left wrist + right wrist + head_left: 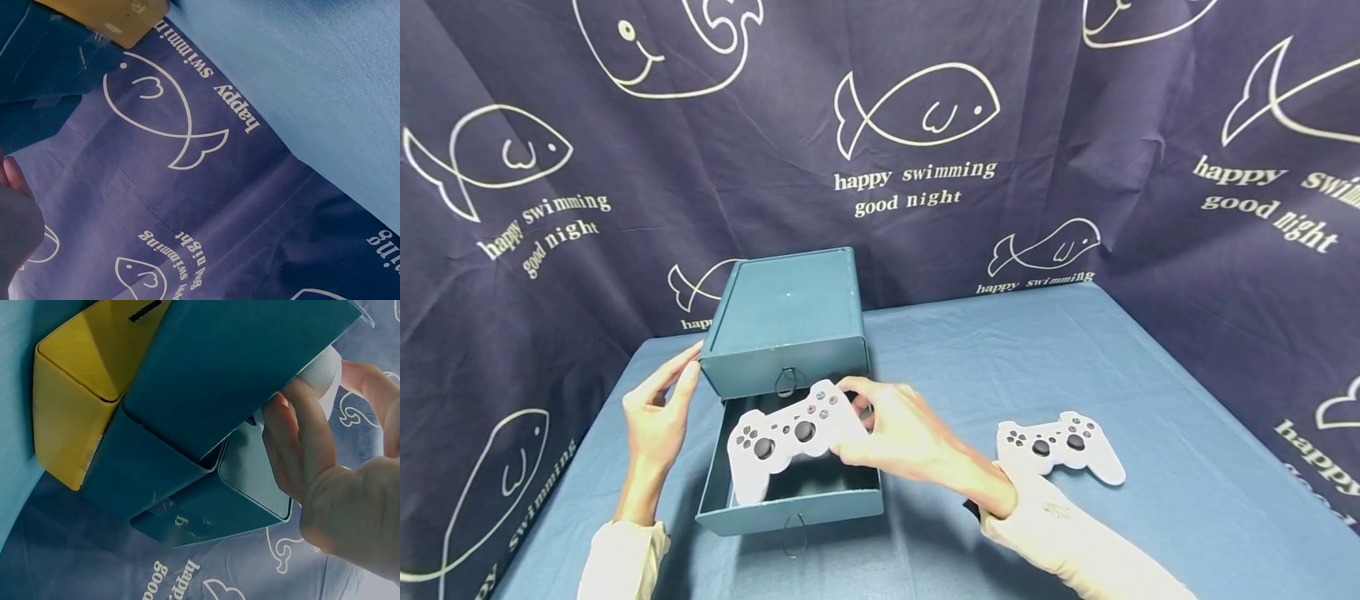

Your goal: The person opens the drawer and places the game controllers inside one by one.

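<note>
Left hand: thumb and fingers of the left hand (657, 421) extend forward, loosely bent, their tips at the left side of the teal cabinet (786, 304).
Cabinet front: the upper drawer is closed, a wire ring pull (786, 382) hanging at its middle; this upper part overhangs the back of the open drawer beneath.
Lower drawer: the teal drawer (838, 505) is pulled out toward the person, with a second ring pull (794, 536) on its front wall; the held controller covers much of its dark inside.
Yellow box: the right wrist view shows a yellow box (69, 419) adjoining the teal casing, on the side toward the blue cloth (940, 367).
Held controller: a white game controller (842, 423) is over the lower drawer, its long axis left to right with the right end higher; sticks and buttons face the person, both handles pointing back toward them. Its left handle overlaps the drawer's front wall in the head view; whether they touch, I cannot tell.
Right hand: the right hand (902, 429) grips that controller's right end between thumb and fingers.
Second controller: another white controller (1093, 450) lies buttons up on the cloth, well apart from the cabinet, long axis also left to right, handles toward the person; the right sleeve (1075, 533) passes close to its left handle.
Backdrop: a navy curtain (917, 242) with white fish drawings hangs behind everything.
</note>
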Demonstrator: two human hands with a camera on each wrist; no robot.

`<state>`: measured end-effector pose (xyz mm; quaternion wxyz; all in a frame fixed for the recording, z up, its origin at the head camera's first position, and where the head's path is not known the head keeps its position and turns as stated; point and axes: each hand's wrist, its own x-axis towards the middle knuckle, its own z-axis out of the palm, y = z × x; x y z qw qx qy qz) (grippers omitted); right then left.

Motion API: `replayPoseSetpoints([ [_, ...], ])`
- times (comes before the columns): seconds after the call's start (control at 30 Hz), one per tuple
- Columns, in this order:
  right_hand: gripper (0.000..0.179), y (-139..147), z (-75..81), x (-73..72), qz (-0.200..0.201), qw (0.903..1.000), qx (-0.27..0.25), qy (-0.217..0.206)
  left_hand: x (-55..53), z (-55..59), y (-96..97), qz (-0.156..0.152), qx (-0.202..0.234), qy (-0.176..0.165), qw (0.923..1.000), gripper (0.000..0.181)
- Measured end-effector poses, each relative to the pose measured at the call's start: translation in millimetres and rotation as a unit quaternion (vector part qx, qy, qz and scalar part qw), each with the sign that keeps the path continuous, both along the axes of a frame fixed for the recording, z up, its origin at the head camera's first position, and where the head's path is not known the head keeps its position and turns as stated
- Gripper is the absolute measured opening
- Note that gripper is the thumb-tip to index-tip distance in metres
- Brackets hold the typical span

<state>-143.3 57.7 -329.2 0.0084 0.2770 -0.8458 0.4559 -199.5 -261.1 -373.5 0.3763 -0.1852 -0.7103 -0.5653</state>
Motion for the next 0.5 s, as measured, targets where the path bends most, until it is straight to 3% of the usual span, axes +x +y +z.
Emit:
replayPoseSetpoints([
  [0.23,0.049,-3.6,-0.7,-1.9,0.007,0.9999,0.014,-0.002,0.1,0.4,0.2,0.001,-0.004,0.0,1.0,0.029],
  [0.5,0.055,-8.3,-0.1,-5.5,0.03,0.9976,0.034,-0.052,1.9,0.9,0.1,0.0,-0.007,0.004,1.0,0.028],
])
